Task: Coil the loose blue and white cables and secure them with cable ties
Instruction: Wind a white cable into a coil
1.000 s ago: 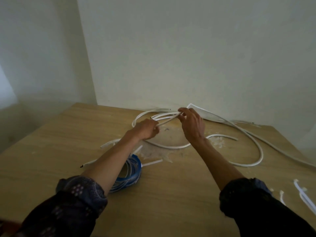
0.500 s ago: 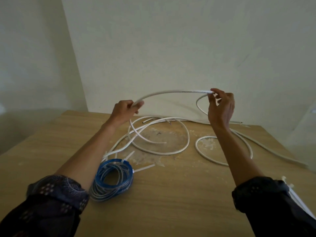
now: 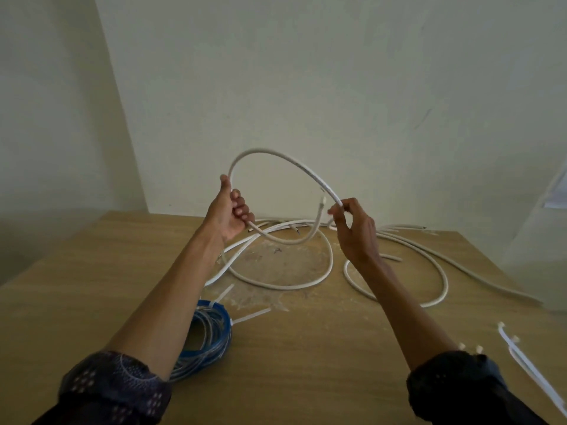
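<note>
Wooden table (image 3: 306, 363), white cable (image 3: 276, 152), pale walls (image 3: 337, 87)

Single wide-angle view from head height, facing forward and down across a wooden table (image 3: 306, 378) toward a pale wall (image 3: 306, 87), left hand (image 3: 228, 214) and right hand (image 3: 356, 231) near, raised mid-frame, dark sleeves (image 3: 116, 391) at the bottom edge

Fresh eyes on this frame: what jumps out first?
A white cable arches in a loop in mid-air at centre, gripped by the left hand and pinched by the right hand. Lower left, a blue coil lies on the table, already tied; more white cable sprawls behind it.
</note>
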{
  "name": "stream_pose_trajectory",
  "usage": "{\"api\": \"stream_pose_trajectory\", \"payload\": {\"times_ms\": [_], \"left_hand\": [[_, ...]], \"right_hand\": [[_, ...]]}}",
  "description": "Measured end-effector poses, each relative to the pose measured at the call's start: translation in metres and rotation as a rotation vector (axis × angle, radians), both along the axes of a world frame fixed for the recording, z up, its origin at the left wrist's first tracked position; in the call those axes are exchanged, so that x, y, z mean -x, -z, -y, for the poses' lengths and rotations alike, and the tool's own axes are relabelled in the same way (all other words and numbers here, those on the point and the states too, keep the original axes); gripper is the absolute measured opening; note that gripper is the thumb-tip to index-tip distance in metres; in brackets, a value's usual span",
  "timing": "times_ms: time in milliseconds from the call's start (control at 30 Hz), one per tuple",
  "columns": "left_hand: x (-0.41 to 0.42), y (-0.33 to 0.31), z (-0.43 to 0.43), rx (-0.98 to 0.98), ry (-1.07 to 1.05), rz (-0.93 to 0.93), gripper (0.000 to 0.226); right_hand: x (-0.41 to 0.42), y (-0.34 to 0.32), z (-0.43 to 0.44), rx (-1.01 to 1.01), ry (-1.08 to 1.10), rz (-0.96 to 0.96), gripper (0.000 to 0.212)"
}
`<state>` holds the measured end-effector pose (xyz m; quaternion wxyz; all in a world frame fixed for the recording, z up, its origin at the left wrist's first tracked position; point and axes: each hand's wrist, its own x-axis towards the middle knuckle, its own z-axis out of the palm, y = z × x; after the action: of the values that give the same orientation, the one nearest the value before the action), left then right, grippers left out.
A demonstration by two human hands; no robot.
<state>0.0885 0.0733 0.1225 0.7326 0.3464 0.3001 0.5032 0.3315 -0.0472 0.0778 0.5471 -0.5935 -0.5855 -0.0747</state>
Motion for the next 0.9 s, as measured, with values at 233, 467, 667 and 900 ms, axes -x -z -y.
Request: {"api": "stream_pose_trajectory", "payload": {"times_ms": [233, 467, 667, 900], "left_hand": [[-0.022, 0.026, 0.006, 0.304, -0.016, 0.030, 0.061], [-0.036, 0.055, -0.001, 0.277, -0.124, -0.021, 0.056], [-0.039, 0.064, 0.006, 0.322, -0.133, -0.069, 0.036], [-0.033, 0.051, 0.078, -0.368, -0.265, -0.350, 0.079]], "right_hand": [[0.045, -0.023, 0.025, 0.025, -0.275, -0.101, 0.030], [0.071, -0.002, 0.021, 0.067, -0.272, 0.023, 0.057], [0.075, 0.004, 0.004, 0.000, -0.206, -0.100, 0.024], [0.083, -0.023, -0.014, -0.109, -0.147, -0.031, 0.033]]}}
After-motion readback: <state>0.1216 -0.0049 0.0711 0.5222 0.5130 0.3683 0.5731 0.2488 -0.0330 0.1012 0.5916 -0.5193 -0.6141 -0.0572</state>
